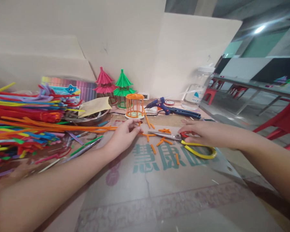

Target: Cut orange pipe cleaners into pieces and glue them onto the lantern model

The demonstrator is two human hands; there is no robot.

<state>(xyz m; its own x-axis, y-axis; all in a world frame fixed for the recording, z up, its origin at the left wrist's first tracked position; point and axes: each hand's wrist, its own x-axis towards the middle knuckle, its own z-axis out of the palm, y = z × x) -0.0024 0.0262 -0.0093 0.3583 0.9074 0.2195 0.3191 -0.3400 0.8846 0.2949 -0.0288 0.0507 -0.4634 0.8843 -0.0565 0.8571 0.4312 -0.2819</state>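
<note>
We seem to be snipping orange pieces (153, 149); our left hand (125, 132) pinches one, our right hand (203, 131) grips the scissors (174, 137); the next cut wants matching lengths.

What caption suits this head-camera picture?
Left hand beside short, fuzzy orange sticks, right hand on yellow-handled metal scissors, before a round orange cage.

Scissors (176, 137), 1 handle red, 1 yellow, point leftward among scattered short orange pieces (168, 141).

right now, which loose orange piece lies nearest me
The orange piece lowest in view, below the scissors, lying apart; the other orange pieces lie farther away.
</note>
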